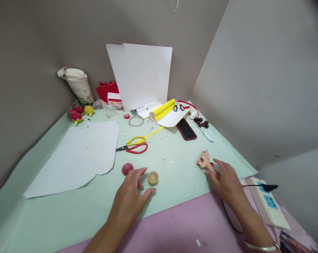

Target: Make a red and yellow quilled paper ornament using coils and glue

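A small gold, domed bead-like piece (pixel 153 178) lies on the green table cover. My left hand (pixel 131 193) reaches around its left side, thumb and fingers apart, with a gap to the piece. Beside the fingertips of that hand sits a similar dark red domed piece (pixel 127 168). To the right, a beige hot glue gun (pixel 204 161) with a red trigger lies low over the cover, its nozzle end pointing away. Its handle runs between the thumb and fingers of my right hand (pixel 226 181), which holds it loosely; the palm side is hidden.
Red-and-yellow handled scissors (pixel 136 144) lie beside a large white sheet (pixel 82 158). Farther back are a phone (pixel 186 129), dark round beads (pixel 201 122), a yellow roll (pixel 164 110), and a cup (pixel 78 86). A power strip (pixel 268 202) with a black cord stands at right.
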Demonstrator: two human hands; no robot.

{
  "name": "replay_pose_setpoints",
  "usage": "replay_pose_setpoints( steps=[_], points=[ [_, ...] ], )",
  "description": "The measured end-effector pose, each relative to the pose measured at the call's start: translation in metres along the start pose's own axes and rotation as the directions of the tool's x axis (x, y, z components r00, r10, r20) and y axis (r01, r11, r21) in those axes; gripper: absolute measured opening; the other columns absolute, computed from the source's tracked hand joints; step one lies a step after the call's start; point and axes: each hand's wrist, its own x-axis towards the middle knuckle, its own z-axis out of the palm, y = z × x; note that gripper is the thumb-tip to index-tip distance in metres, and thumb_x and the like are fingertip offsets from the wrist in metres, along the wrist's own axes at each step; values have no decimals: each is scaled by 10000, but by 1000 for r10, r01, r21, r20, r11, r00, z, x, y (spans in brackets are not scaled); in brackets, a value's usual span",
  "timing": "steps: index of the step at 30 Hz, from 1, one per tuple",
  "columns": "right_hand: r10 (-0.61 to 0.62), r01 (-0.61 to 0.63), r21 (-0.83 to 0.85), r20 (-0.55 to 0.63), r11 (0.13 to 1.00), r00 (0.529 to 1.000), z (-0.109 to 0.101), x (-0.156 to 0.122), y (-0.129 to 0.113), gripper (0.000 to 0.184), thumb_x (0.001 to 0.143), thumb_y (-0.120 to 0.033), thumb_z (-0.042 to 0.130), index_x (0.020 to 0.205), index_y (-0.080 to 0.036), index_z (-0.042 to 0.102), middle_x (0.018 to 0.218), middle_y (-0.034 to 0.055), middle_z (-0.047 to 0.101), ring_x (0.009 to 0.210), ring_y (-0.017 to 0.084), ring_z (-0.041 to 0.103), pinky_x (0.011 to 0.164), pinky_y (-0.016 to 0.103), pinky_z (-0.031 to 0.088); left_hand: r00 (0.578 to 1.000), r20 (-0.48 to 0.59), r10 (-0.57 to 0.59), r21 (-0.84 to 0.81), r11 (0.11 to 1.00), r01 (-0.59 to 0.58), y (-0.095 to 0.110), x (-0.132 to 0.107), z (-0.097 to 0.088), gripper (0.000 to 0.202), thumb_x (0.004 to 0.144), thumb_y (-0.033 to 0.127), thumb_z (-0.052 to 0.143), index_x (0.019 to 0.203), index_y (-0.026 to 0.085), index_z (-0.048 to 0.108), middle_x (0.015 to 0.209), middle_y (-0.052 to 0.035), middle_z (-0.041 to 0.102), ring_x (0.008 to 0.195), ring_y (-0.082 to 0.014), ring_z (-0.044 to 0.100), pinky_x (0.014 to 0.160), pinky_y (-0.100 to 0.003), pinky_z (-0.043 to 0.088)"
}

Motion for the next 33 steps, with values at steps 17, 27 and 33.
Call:
replay_pose_setpoints(
  steps=[17,27,33],
  points=[
    [-30,30,-23,4,999,1000,8,5,4,376,951,-322,425,1232,-115,566,1036,166,626,970,316,556,852,461,469,997,44,-64,-43,997,66,9,4,5,500,733,316,700,1207,196,593,910,-21,606,747,-184,606,741,-337,506],
    [288,-373,740,249,559,925,-39,9,-26,482,934,-549,445,1249,-197,538,874,73,598,787,237,582,734,385,492,997,49,-53,-70,996,56,11,7,10,420,736,280,675,1145,205,610,992,-34,605,763,-172,590,763,-344,503],
    [-89,-536,794,580,288,810,-67,12,-59,468,783,-529,721,1059,-166,617,748,19,530,607,137,447,549,269,397,998,56,-31,-63,997,35,10,7,13,320,773,273,627,1090,226,623,988,-26,608,762,-173,578,762,-346,484]
  ],
)
